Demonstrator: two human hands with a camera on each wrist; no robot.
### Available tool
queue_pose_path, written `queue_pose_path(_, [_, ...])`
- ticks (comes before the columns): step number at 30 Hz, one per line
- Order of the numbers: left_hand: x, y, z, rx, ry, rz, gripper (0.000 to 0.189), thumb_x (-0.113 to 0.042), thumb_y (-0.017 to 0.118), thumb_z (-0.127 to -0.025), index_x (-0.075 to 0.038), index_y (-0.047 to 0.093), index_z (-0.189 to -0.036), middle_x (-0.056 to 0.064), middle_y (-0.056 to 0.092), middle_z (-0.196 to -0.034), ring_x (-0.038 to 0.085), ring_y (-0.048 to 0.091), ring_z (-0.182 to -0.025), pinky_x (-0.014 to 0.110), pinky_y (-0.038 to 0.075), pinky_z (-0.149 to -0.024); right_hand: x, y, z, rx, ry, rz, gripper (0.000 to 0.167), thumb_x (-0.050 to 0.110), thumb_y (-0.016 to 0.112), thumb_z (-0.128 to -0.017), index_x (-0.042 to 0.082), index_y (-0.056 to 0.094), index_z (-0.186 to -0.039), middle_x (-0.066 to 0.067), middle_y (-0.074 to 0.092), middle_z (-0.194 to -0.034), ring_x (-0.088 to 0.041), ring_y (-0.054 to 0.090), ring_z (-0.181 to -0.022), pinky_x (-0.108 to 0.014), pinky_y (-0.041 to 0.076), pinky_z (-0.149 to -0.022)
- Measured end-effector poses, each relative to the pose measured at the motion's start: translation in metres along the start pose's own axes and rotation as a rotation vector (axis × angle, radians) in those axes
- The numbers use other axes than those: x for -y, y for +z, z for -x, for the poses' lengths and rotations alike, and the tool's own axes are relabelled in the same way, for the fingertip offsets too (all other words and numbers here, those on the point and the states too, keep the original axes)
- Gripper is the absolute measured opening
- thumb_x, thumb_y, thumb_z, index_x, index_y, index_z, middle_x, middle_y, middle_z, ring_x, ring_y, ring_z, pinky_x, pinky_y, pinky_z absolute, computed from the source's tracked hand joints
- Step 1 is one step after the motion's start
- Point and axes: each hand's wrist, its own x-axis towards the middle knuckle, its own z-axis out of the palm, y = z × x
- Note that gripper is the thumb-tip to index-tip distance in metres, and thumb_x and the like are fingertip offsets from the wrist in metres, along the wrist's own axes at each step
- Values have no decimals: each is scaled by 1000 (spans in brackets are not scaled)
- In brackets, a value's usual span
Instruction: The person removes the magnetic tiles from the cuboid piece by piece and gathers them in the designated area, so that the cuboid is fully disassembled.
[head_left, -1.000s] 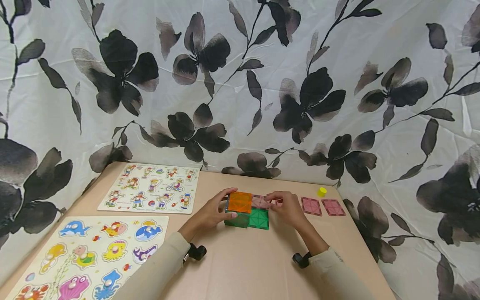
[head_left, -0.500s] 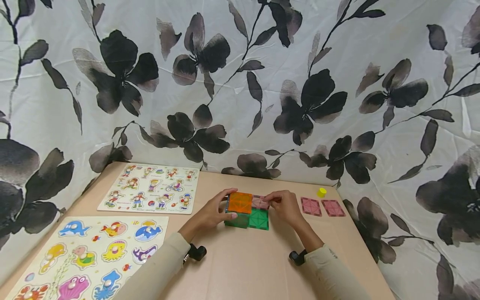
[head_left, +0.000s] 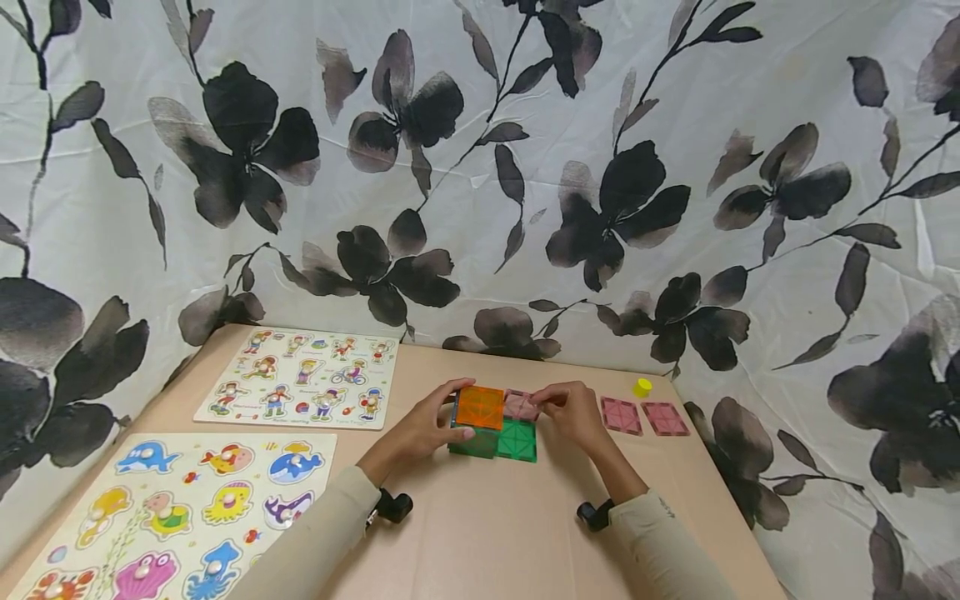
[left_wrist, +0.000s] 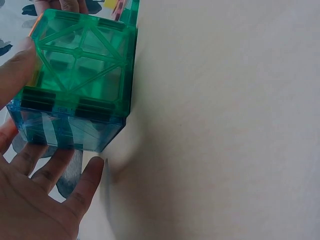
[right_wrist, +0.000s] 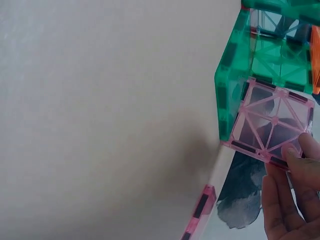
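A cube of magnetic tiles stands on the table, with an orange tile (head_left: 480,407) on top, a green front (left_wrist: 80,57) and a blue side (left_wrist: 60,131). My left hand (head_left: 420,425) holds the cube, thumb at the front and fingers along the blue side. To the cube's right, a green tile (head_left: 517,439) lies on the table. My right hand (head_left: 572,413) pinches a pink magnetic tile (right_wrist: 274,120) between thumb and fingers at its outer corner. That tile stands at the flat green tile's far edge, beside the cube.
Two loose pink tiles lie to the right, a nearer one (head_left: 621,415) and a farther one (head_left: 665,418). Behind them is a small yellow piece (head_left: 642,387). Two picture puzzle boards, one of children (head_left: 300,375) and one of sea animals (head_left: 187,517), cover the left. A floral cloth (head_left: 480,183) hangs behind.
My right hand has shifted slightly, its fingers closer together on the pink tile. The left hand and the cube have stayed in place.
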Motion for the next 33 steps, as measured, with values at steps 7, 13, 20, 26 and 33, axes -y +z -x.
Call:
queue_pose_path(7, [1,0,0,-2,13,-11,79,-19,78,-98,-22,35,-165,14,37,-170,50,36,-155,74,38,-118,-8,-6,0,-5,84,-81,27,-10,74,-92,14,87,-96,-7,81,-102,-24,74,-86,-33,67,-76])
queue_pose_path(13, [1,0,1,-1,27,-12,78,-19,78,-98,-20,36,-164,16,39,-168,51,36,-155,75,38,-117,-6,-17,1,-42,88,-114,21,-4,76,-94,13,86,-101,-8,82,-108,-25,79,-99,-28,65,-85])
queue_pose_path(20, [0,0,1,-7,7,-13,79,-18,78,-98,-23,36,-164,14,39,-169,50,36,-156,73,38,-118,-11,-37,6,-42,91,-113,19,0,76,-96,11,85,-108,-8,82,-112,-25,78,-103,-19,62,-83])
queue_pose_path(26, [0,0,1,-10,-1,-21,80,-19,79,-98,-25,35,-164,13,39,-169,49,37,-156,72,39,-118,-19,-53,15,0,115,-120,20,-1,73,-97,9,83,-111,-12,79,-114,-23,74,-99,-23,62,-81])
queue_pose_path(33, [1,0,-1,-1,-9,-14,81,-19,78,-98,-26,35,-165,11,37,-169,47,35,-157,71,37,-120,-33,-69,26,102,170,-131,21,1,71,-99,12,82,-114,-11,78,-119,-24,75,-108,-21,61,-90])
